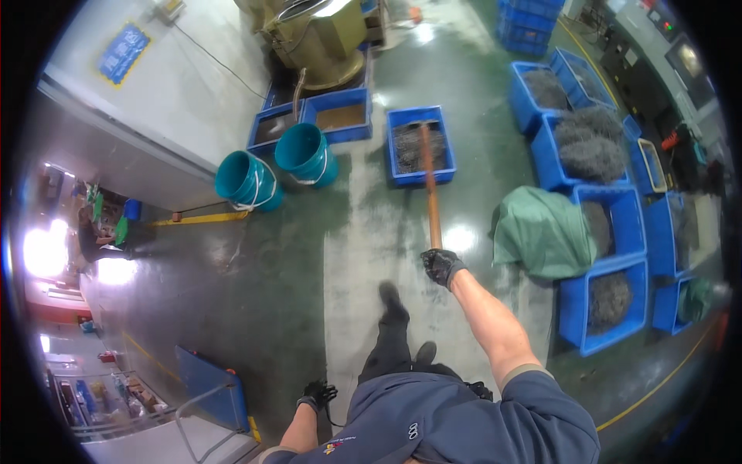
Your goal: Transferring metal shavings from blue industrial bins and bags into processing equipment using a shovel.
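In its dark glove, my right hand (442,267) is closed around the near end of a long-handled tool with a wooden shaft (431,203). The shaft reaches away from me into a blue plastic bin (451,151) on the floor. Grey tangled metal shavings (407,147) lie in that bin. The tool's dark crosswise head rests over them near the far side; whether it is a rake or a hoe I cannot tell. My left hand (318,394), also gloved, hangs beside my body with fingers apart and holds nothing.
Two teal buckets (249,179) stand left of the bin, by low blue trays (338,116) under a yellowish machine (321,46). Along the right are several blue bins of shavings (591,143), one partly covered by a green sack (543,233). A blue flatbed cart (212,390) sits lower left.
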Available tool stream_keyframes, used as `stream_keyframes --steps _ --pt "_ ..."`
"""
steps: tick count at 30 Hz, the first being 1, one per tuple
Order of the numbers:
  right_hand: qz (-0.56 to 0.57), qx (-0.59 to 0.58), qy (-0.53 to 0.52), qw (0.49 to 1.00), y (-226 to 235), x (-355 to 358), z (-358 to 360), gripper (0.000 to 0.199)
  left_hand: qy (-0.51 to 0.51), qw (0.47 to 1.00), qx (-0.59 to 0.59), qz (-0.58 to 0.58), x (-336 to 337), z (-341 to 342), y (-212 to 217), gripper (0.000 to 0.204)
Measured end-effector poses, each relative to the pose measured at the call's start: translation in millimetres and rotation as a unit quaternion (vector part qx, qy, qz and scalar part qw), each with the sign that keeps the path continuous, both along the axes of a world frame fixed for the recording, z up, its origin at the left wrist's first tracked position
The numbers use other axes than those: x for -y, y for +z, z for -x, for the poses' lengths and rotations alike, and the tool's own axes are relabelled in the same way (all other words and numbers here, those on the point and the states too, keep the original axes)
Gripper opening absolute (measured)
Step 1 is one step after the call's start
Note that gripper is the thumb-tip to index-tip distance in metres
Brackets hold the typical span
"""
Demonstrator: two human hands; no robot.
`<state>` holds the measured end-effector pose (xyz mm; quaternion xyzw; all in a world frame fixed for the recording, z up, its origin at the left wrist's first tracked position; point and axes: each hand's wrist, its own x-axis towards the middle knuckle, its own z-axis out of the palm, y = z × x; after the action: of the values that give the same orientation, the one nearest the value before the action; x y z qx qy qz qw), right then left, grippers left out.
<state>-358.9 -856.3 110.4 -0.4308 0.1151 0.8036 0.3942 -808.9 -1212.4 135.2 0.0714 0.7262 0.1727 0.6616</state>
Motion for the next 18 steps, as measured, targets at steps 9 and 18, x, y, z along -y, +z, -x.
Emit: stream_keyframes --steps 9,18 --pt "-0.074 -0.099 0.177 0.976 -70 -193 -88 0.03 0.206 0.962 0.139 0.116 -305 -13 -113 0.023" --pt "-0.018 0.031 0.136 0.99 61 -378 -109 0.018 -0.004 0.99 0.121 -0.071 -736 -234 2 0.038"
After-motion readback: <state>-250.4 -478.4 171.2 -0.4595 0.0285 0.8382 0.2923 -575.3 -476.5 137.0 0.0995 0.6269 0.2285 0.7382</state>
